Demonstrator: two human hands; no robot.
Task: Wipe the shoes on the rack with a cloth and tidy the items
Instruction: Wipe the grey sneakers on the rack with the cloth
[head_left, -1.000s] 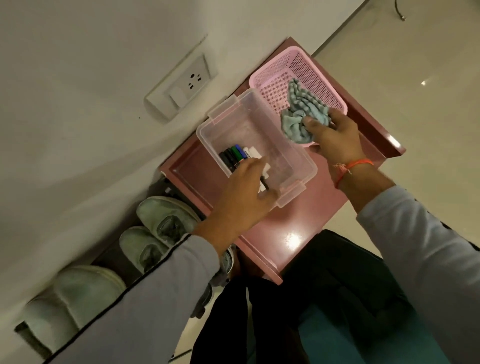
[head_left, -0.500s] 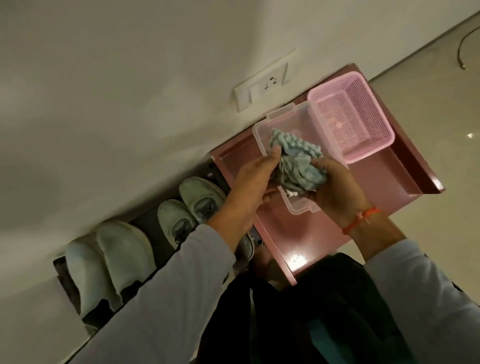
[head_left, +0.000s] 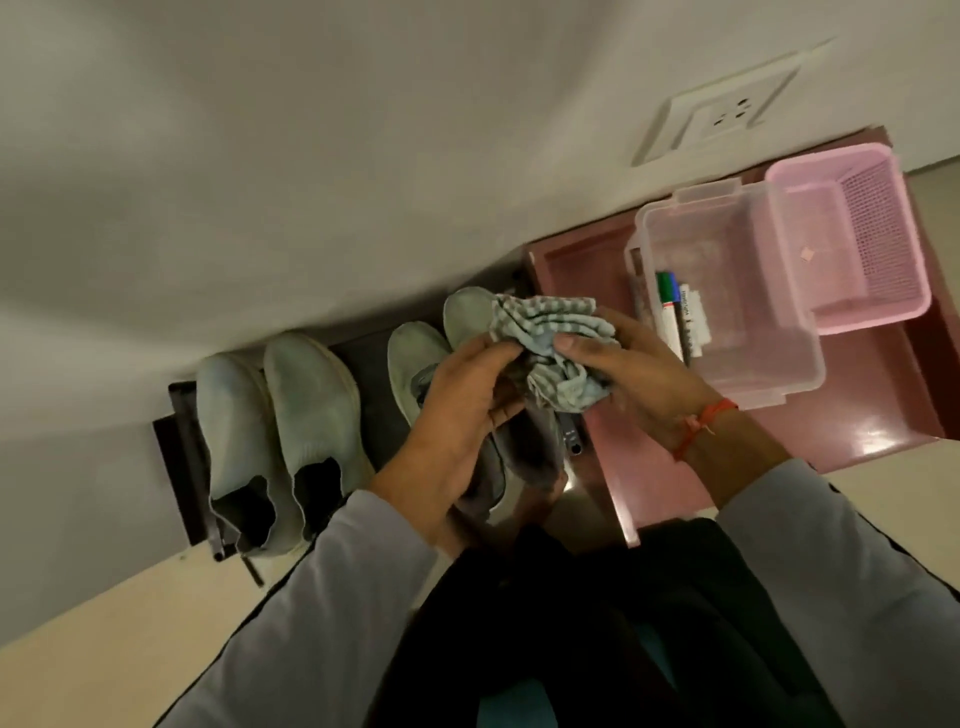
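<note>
**While both hands bunch the cloth above the shoes**

Left hand (head_left: 457, 410) and right hand (head_left: 631, 366) each pinch the crumpled cloth (head_left: 550, 358), held over the nearer pair of shoes (head_left: 421, 358) on the rack (head_left: 179, 457). Clear box (head_left: 769, 332) with markers (head_left: 675, 312) and pink basket (head_left: 878, 312) sit on the table (head_left: 675, 467) to the right

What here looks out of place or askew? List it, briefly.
Little stands out. The clear plastic box sits skewed on the pink tray-top stand, its corner overlapping the pink mesh basket. Both hands hold the crumpled grey-green cloth above the grey lace-up shoes. Nothing spilled or visibly damaged.
</note>
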